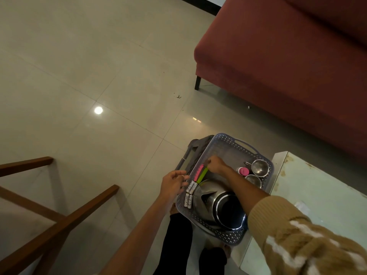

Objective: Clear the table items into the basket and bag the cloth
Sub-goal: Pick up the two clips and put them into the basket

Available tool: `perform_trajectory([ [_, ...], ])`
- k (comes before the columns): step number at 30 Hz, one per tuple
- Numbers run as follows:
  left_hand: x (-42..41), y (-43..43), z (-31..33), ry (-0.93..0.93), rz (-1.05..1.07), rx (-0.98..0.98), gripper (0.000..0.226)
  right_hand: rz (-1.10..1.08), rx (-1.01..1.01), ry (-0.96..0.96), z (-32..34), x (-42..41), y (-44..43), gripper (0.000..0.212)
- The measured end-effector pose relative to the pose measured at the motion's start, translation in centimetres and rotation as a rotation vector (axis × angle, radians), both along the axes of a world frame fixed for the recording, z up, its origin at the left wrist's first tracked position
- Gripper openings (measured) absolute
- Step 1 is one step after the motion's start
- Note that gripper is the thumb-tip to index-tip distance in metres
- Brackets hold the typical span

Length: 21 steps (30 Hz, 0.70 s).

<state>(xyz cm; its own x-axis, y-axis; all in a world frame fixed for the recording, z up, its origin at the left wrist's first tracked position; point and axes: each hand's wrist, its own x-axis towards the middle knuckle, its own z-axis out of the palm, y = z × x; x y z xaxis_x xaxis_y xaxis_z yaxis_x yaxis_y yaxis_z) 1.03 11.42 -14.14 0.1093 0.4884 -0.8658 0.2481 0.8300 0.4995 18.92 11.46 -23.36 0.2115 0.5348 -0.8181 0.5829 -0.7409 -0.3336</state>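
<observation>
2 cups point(259, 167), kettle point(216, 203), batteries point(189, 194) fill basket point(225, 140); right hand point(216, 165) grips green marker point(202, 175).

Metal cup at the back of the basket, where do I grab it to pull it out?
Pinch its little handle, which sticks out from the far metal cup over the bare floor of the basket. Come down from above on that side, because the basket wall, the other cup and the pink-lidded jar crowd the other sides.
</observation>
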Motion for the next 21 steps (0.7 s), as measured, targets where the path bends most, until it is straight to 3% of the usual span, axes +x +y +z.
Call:
perform_trajectory([
  [2,0.0,0.0,-0.2,0.003,-0.003,0.002,0.019,-0.011,-0.006,0.001,0.0,0.1,0.2,0.031],
  [4,0.0,0.0,-0.3,-0.001,0.0,0.0,0.018,-0.007,-0.013,0.021,-0.1,-0.1,0.2,0.023],
  [11,0.1,-0.1,0.2,0.001,-0.005,0.015,0.019,-0.053,0.038,0.036,1.2,-0.1,0.0,0.025],
  [16,1.6,0.0,2.2,-0.023,-0.017,0.085,0.018,-0.097,0.123,0.14,5.2,0.2,-0.7,0.026],
  [21,4.3,-0.1,3.8,-0.074,-0.129,0.175,0.022,-0.325,0.289,0.28,11.2,0.7,-3.3,0.026],
])
